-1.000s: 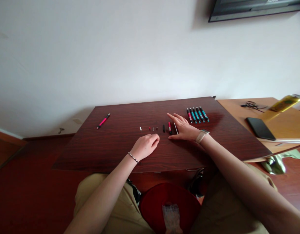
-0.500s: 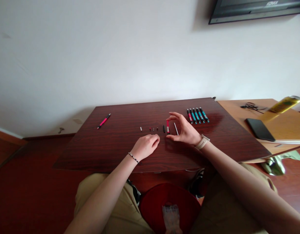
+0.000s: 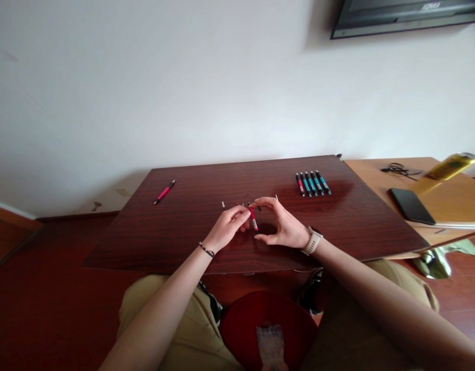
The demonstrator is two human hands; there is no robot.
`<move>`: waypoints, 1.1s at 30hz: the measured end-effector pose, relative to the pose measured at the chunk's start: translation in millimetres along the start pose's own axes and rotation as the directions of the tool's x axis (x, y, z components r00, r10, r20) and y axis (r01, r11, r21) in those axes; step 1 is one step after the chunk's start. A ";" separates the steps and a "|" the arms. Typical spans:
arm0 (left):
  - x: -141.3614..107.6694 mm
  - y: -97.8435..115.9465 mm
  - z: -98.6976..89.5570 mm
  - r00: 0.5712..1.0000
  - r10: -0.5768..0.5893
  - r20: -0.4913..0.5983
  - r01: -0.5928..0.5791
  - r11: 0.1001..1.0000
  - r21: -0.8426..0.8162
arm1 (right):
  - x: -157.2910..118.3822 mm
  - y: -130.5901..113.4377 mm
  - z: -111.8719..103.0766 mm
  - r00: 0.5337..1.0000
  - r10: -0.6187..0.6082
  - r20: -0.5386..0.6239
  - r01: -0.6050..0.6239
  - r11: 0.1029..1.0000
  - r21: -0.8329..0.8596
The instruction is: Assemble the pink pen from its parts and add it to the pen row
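Note:
A pink pen barrel [image 3: 253, 220] with a black end is held just above the table. My right hand [image 3: 287, 230] spans it lengthwise, the index finger at the upper end and the thumb at the black end. My left hand [image 3: 225, 228] is closed on its upper part, thumb against the side. Behind the fingers lie small pen parts, mostly covered; a short white piece [image 3: 223, 204] shows to the left. The tip of a thin white refill [image 3: 276, 197] peeks out above my right hand.
A pink and black pen [image 3: 165, 192] lies at the table's left. Several teal pens [image 3: 314, 183] and a pink one are lined up at right. On the adjoining wooden surface are a phone [image 3: 411, 205], a black cable [image 3: 400, 169] and a yellow container [image 3: 449, 170].
My right hand has picked the pink barrel off the table and brought it left and nearer to me. My left hand has risen slightly and taken hold of it.

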State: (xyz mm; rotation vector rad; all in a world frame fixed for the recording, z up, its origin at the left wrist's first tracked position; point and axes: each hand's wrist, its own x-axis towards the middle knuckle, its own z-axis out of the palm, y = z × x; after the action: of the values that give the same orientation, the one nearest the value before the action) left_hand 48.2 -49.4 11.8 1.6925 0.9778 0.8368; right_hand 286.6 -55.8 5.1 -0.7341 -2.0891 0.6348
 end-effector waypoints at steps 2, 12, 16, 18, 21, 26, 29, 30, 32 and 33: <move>0.0 -1.8 3.7 0.999 -0.052 0.014 0.053 0.993 -0.101 | -1.4 -0.4 0.8 0.999 -0.032 0.033 0.032 0.999 0.000; 3.8 -4.5 2.8 0.988 -0.053 -0.146 0.022 0.978 -0.208 | -7.3 -6.6 5.8 0.994 0.108 -0.011 -0.108 0.991 -0.076; 2.4 -1.7 -1.1 0.989 -0.004 -0.145 -0.020 0.987 -0.159 | -8.2 -6.9 6.8 0.977 0.204 -0.068 -0.209 0.975 -0.073; 2.0 -1.3 -2.2 0.993 0.010 -0.120 -0.026 0.991 -0.131 | -8.2 -6.5 7.3 0.964 0.235 -0.127 -0.243 0.969 -0.047; 2.9 -1.4 -8.9 0.995 0.031 -0.094 -0.037 0.997 -0.069 | -8.4 -4.0 7.4 0.930 0.291 -0.226 -0.290 0.956 0.040; 6.9 -7.1 -47.2 0.935 0.174 -0.309 -0.101 0.965 0.240 | -9.8 5.4 4.8 0.853 0.394 -0.343 -0.331 0.916 0.229; 8.9 -20.4 -75.0 0.896 0.218 -0.386 -0.024 0.894 0.448 | -10.8 11.5 4.4 0.821 0.438 -0.367 -0.335 0.889 0.312; 9.4 -26.0 -81.8 0.898 0.227 -0.377 0.000 0.858 0.514 | -11.1 13.1 4.6 0.816 0.444 -0.370 -0.333 0.884 0.327; 10.5 -36.6 -90.0 0.920 0.201 -0.336 0.045 0.798 0.600 | -11.3 14.9 5.3 0.816 0.443 -0.371 -0.325 0.883 0.340; 11.3 -40.7 -91.3 0.929 0.181 -0.324 0.064 0.783 0.619 | -11.3 15.2 5.6 0.818 0.441 -0.370 -0.322 0.883 0.340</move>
State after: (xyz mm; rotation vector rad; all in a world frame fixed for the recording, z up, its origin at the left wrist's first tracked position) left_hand -35.4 5.5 0.5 2.1774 1.6027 0.9593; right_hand 291.9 -53.8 -13.8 -1.0501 -1.4132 0.8588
